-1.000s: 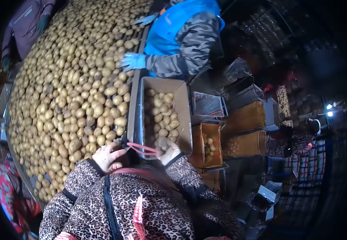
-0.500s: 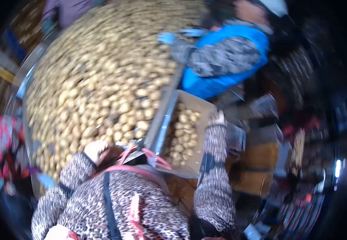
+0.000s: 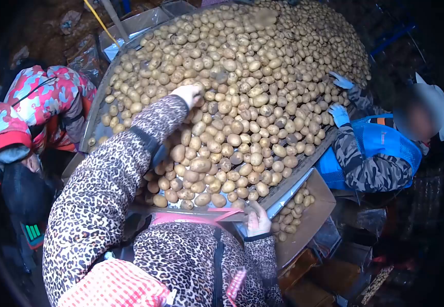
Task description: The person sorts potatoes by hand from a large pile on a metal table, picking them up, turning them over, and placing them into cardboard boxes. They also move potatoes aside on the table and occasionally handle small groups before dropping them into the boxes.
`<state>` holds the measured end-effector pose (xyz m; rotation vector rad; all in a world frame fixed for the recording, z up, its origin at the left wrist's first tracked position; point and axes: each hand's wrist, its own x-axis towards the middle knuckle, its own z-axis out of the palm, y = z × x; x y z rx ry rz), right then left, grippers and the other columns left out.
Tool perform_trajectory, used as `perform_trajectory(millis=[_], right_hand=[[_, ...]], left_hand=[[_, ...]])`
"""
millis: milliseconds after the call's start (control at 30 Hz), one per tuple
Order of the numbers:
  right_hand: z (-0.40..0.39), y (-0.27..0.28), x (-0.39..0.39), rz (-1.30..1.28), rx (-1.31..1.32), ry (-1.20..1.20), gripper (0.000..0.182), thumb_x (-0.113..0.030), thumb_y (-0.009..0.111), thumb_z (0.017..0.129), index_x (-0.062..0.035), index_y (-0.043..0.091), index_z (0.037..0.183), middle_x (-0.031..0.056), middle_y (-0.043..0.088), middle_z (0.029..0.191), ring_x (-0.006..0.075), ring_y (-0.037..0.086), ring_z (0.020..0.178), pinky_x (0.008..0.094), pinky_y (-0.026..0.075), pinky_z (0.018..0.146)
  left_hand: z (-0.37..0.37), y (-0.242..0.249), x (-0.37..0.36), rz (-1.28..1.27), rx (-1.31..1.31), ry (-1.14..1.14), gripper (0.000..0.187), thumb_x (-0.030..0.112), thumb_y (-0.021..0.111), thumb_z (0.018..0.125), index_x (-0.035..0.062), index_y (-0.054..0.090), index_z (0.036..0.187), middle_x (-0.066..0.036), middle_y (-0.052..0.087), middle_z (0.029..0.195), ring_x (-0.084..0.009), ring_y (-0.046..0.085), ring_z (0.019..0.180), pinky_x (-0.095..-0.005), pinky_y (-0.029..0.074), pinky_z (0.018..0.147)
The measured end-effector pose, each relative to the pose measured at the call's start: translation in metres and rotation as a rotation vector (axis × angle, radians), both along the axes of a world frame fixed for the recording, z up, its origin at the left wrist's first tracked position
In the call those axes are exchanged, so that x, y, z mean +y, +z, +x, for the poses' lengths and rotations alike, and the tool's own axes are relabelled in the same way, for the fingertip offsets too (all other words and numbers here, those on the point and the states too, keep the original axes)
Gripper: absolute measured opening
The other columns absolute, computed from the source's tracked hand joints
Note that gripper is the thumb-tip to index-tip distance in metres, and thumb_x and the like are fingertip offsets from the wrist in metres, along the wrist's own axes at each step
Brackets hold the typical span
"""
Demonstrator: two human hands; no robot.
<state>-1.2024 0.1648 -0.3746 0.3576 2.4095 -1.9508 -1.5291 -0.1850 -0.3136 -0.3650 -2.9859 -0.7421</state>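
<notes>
Pale yellow potatoes (image 3: 255,97) cover a large metal-rimmed sorting table (image 3: 95,115). My left hand (image 3: 187,94), in a whitish glove, reaches far over the heap. Its fingers curl down around a potato, mostly hidden by the hand. At the near rim is my right hand (image 3: 258,220), also pale-gloved, with bent fingers beside the potatoes at the edge. What it grips, if anything, is hidden. Just right of that hand, a cardboard carton (image 3: 320,202), partly filled with potatoes, stands against the table.
A person in a blue vest (image 3: 381,148) works at the right side, blue-gloved hands over the potatoes. Another person in a pink patterned jacket (image 3: 43,102) bends at the left. More cardboard boxes (image 3: 337,273) lie low at the right.
My left hand has stretched away from my body, out over the potatoes. My right hand has left the carton's outer wall for the table rim. The view has turned.
</notes>
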Motion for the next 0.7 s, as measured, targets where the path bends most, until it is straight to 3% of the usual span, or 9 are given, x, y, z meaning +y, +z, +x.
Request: perform_trajectory(millis=[33,67,133,167,233,300,433,500,700], right_hand=[[0.002,0.001,0.005,-0.046,-0.047,-0.049,0.035,-0.016,0.053,0.094,0.0015,0.060,0.124,0.0120,0.069,0.097,0.0154,0.065,0.080,0.0292,0.054,0.073],[0.002,0.014,0.005,-0.132,-0.122,-0.101,0.034,-0.017,0.052,0.095,0.0012,0.061,0.123,0.0113,0.069,0.097,0.0139,0.063,0.074,0.0283,0.054,0.067],[0.012,0.019,-0.011,-0.101,-0.156,-0.149,0.034,-0.016,0.052,0.095,0.0008,0.061,0.122,0.0104,0.069,0.095,0.0132,0.062,0.073,0.0273,0.053,0.065],[0.012,0.025,-0.007,-0.087,-0.180,-0.164,0.033,-0.016,0.053,0.095,0.0006,0.061,0.122,0.0100,0.069,0.095,0.0128,0.062,0.072,0.0268,0.053,0.064],[0.007,0.031,-0.005,-0.064,-0.231,-0.071,0.048,-0.024,0.054,0.095,0.0037,0.049,0.135,0.0146,0.066,0.105,0.0132,0.062,0.077,0.0240,0.050,0.063],[-0.006,0.050,-0.016,0.003,-0.163,0.003,0.046,-0.022,0.053,0.096,0.0029,0.049,0.134,0.0141,0.066,0.105,0.0136,0.063,0.079,0.0242,0.051,0.063],[-0.043,0.057,-0.038,-0.225,-0.222,-0.010,0.048,-0.034,0.046,0.100,-0.0006,0.049,0.134,0.0137,0.066,0.100,0.0157,0.063,0.069,0.0253,0.051,0.056],[-0.077,0.037,-0.044,-0.713,-0.396,-0.002,0.056,-0.049,0.039,0.101,-0.0035,0.051,0.131,0.0129,0.067,0.095,0.0156,0.062,0.062,0.0261,0.050,0.051],[-0.114,0.096,-0.112,-0.518,-0.444,-0.017,0.059,-0.062,0.039,0.097,-0.0094,0.062,0.110,0.0023,0.063,0.070,0.0092,0.050,0.043,0.0214,0.037,0.037]], left_hand=[[-0.009,-0.001,0.014,-0.025,-0.034,-0.063,0.020,0.022,0.063,0.089,0.0101,0.065,0.105,-0.018,0.066,0.099,-0.0381,0.064,0.094,-0.0471,0.051,0.083],[-0.017,-0.006,0.032,0.307,-0.340,0.071,0.026,0.023,0.063,0.088,0.0102,0.063,0.111,-0.018,0.067,0.103,-0.0350,0.065,0.097,-0.0454,0.052,0.084],[-0.017,-0.011,0.043,0.079,-0.368,0.007,0.036,0.025,0.065,0.087,0.0096,0.060,0.119,-0.017,0.068,0.108,-0.0308,0.067,0.102,-0.0429,0.053,0.086],[-0.014,-0.005,0.055,-0.464,-0.072,-0.177,0.039,0.026,0.066,0.086,0.0087,0.059,0.120,-0.017,0.068,0.109,-0.0297,0.067,0.103,-0.0423,0.054,0.086],[-0.027,0.004,0.067,-0.492,-0.297,-0.175,0.047,0.035,0.069,0.083,0.0110,0.058,0.121,-0.016,0.064,0.117,-0.0333,0.064,0.105,-0.0446,0.052,0.088],[-0.023,0.007,0.054,-0.385,-0.250,-0.238,0.045,0.033,0.069,0.082,0.0105,0.058,0.120,-0.017,0.066,0.113,-0.0323,0.064,0.108,-0.0425,0.052,0.089],[0.047,0.003,0.046,0.679,-0.311,-0.261,0.062,0.029,0.068,0.082,0.0079,0.050,0.137,-0.017,0.062,0.124,-0.0304,0.060,0.117,-0.0376,0.047,0.100],[0.098,0.012,0.064,0.702,-0.135,-0.385,0.059,0.025,0.066,0.084,0.0049,0.049,0.137,-0.016,0.063,0.122,-0.0279,0.059,0.118,-0.0381,0.046,0.101],[0.176,0.040,0.095,0.312,-0.025,-0.294,0.056,0.038,0.065,0.077,-0.0002,0.062,0.118,-0.019,0.066,0.092,-0.0356,0.065,0.087,-0.0410,0.053,0.077]])
